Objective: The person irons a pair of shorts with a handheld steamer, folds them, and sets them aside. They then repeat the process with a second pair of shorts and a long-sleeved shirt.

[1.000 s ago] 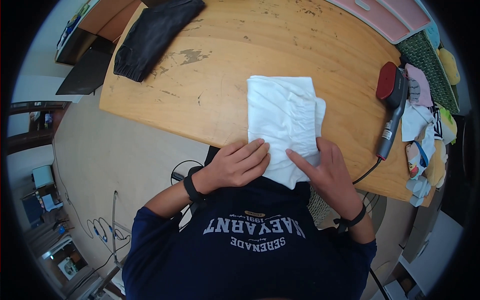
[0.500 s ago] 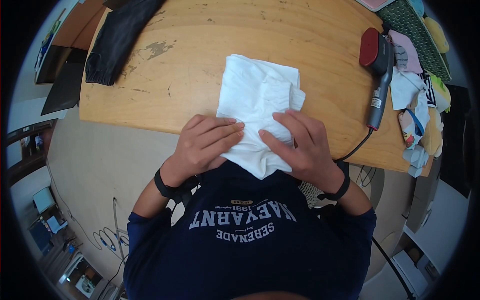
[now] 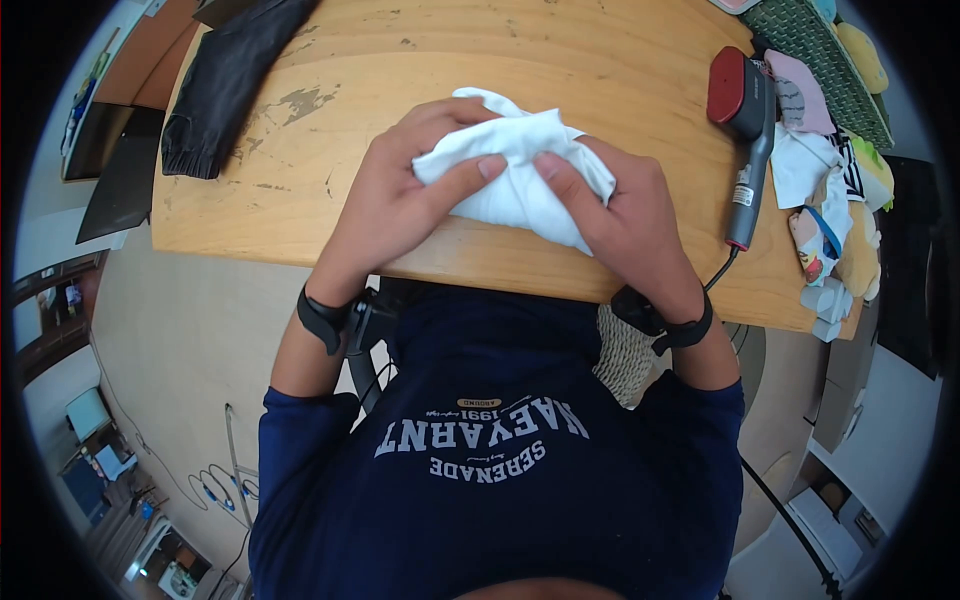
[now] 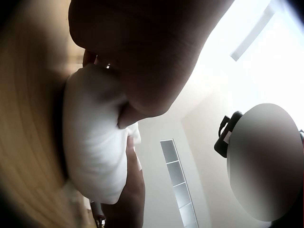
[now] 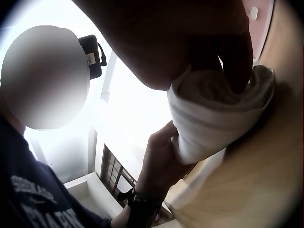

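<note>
Between both hands a white garment point(image 3: 520, 190) is bunched into a thick roll, just above the wooden table's front edge. My left hand point(image 3: 405, 180) grips its left end, thumb on the near side and fingers over the far side. At the other end my right hand point(image 3: 635, 200) holds it the same way, its thumb pressed in near the middle; its fingers are largely hidden behind the cloth. The right wrist view shows the spiralled layers at the end of the white roll point(image 5: 213, 118). In the left wrist view the roll point(image 4: 95, 137) lies close over the tabletop.
A grey and red handheld steamer point(image 3: 745, 150) with a cord lies on the right of the table point(image 3: 400, 60). Beyond it are a pile of small clothes point(image 3: 825, 180) and a green woven basket point(image 3: 825, 65). Dark folded trousers point(image 3: 230, 90) lie at the back left.
The white garment went from lying folded flat to being rolled up from its near end. Both hands moved forward over the table and now grip it, thumbs nearest the body.
</note>
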`<state>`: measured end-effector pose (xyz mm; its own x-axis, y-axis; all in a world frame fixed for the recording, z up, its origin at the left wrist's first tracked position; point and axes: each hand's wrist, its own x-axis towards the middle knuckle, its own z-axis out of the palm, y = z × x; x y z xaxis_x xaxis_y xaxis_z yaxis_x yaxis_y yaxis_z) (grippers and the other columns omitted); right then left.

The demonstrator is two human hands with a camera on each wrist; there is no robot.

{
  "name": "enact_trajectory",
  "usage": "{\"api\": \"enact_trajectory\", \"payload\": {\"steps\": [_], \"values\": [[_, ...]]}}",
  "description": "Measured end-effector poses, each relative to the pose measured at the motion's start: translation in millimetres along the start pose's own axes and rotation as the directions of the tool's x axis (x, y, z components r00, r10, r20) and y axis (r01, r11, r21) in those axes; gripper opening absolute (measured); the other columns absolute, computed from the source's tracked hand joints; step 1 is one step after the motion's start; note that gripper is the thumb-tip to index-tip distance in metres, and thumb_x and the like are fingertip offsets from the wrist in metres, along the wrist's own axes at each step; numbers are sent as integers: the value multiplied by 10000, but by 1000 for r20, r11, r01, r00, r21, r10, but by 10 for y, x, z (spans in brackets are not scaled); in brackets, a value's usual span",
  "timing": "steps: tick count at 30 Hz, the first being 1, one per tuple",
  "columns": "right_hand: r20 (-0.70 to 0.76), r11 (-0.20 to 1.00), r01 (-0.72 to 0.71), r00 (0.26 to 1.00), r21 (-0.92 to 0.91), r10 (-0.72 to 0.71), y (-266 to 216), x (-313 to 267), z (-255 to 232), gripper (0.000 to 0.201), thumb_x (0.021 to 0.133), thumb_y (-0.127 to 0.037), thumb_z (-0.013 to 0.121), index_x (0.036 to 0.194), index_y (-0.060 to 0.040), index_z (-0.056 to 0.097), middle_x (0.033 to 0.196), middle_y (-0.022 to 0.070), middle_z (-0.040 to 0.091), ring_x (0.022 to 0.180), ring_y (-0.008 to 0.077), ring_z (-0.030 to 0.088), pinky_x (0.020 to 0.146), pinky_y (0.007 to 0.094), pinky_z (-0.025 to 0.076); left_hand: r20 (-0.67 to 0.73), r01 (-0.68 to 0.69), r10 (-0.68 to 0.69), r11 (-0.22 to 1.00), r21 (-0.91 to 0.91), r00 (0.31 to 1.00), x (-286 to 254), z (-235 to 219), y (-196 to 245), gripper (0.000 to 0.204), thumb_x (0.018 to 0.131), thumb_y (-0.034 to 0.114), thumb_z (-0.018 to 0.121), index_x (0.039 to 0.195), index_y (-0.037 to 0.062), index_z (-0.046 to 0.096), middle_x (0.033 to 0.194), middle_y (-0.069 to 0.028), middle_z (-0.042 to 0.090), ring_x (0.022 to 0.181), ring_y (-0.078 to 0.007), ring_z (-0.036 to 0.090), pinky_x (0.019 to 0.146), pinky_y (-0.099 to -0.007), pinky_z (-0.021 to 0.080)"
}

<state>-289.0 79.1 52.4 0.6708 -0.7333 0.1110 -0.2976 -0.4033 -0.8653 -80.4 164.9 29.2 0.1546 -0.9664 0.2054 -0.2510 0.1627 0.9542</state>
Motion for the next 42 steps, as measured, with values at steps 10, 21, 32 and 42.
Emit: {"api": "enact_trajectory", "payload": {"steps": [10, 21, 32, 42], "values": [[-144, 980, -53, 989, -194, 25, 67, 13, -48, 276, 934, -261, 716, 855, 2, 691, 660, 156, 624, 565, 305, 605, 543, 372, 457, 221, 286, -367, 901, 327, 904, 529, -85, 119, 323, 902, 290, 774, 979, -23, 746, 832, -95, 726, 727, -108, 652, 631, -283, 504], [-88, 888, 44, 992, -459, -95, 32, 71, -22, 213, 930, -206, 717, 930, -5, 649, 831, 143, 583, 699, 366, 618, 595, 427, 478, 51, -181, 181, 836, 518, 982, 391, 90, -302, 341, 797, 338, 809, 875, 10, 758, 1085, -99, 661, 1063, -285, 567, 863, -403, 445], [220, 925, 306, 941, -226, -258, -74, -425, -113, 505, 621, -159, 876, 1096, -111, 711, 1098, 81, 608, 954, 268, 600, 789, 379, 507, 233, -316, 238, 858, 405, 943, -474, -194, 73, 395, 705, 208, 862, 1045, 68, 716, 1148, -91, 687, 1060, -292, 649, 867, -381, 483], [315, 743, 500, 864, -445, -393, 84, -507, -38, 692, 601, -141, 854, 1271, -156, 684, 1251, 64, 602, 1026, 256, 590, 826, 385, 496, 344, -451, 304, 435, 779, 888, -615, 111, 156, 474, 883, 193, 644, 1354, 139, 642, 1406, -63, 626, 1296, -242, 599, 896, -326, 470]]}}
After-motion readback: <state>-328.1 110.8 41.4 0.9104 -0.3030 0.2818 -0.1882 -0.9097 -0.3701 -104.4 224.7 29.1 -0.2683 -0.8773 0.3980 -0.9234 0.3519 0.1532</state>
